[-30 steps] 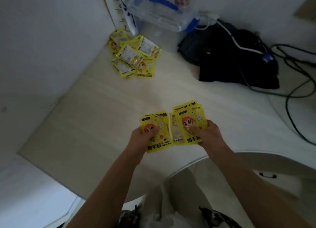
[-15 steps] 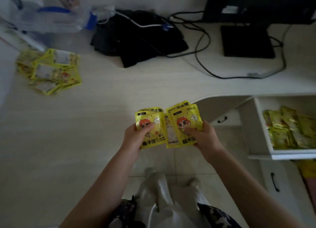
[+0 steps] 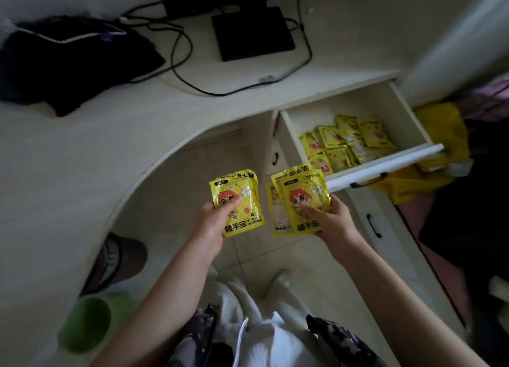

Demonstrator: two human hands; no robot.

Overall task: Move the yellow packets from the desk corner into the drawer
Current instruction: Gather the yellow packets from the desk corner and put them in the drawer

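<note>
The task stands partway through, at the carrying step. The open drawer [image 3: 358,113], pulled out below the right end of the surface [image 3: 82,160], already holds a loose layer of yellow packets [image 3: 344,143], lying flat and overlapping across its floor, so earlier loads appear to be delivered. A further load is in the air between the surface's curved edge and the drawer front: the left hand [image 3: 212,223] grips a small stack of packets [image 3: 238,204], thumb pressed across the printed face and the remaining fingers curled behind it, while the right hand [image 3: 330,223] holds a second, fanned stack [image 3: 298,201], thumb on the front packet and fingers wrapped beneath. Neither stack touches the drawer; the right-hand stack sits just beside the drawer's front panel, the left-hand stack farther from it. The desk corner from which the packets come lies outside this view, so how many remain there cannot be told. What is left, by judgement, is to lower both stacks into the drawer and release them. The packets themselves are flat, glossy foil-like sachets, bright yellow, each printed with an orange-haired cartoon figure, a white flower and the words HAND WARMER; one packet in the right-hand fan shows a pale, text-covered reverse. They look thin, light and slippery, likely to slide over one another if the grip loosens.
</note>
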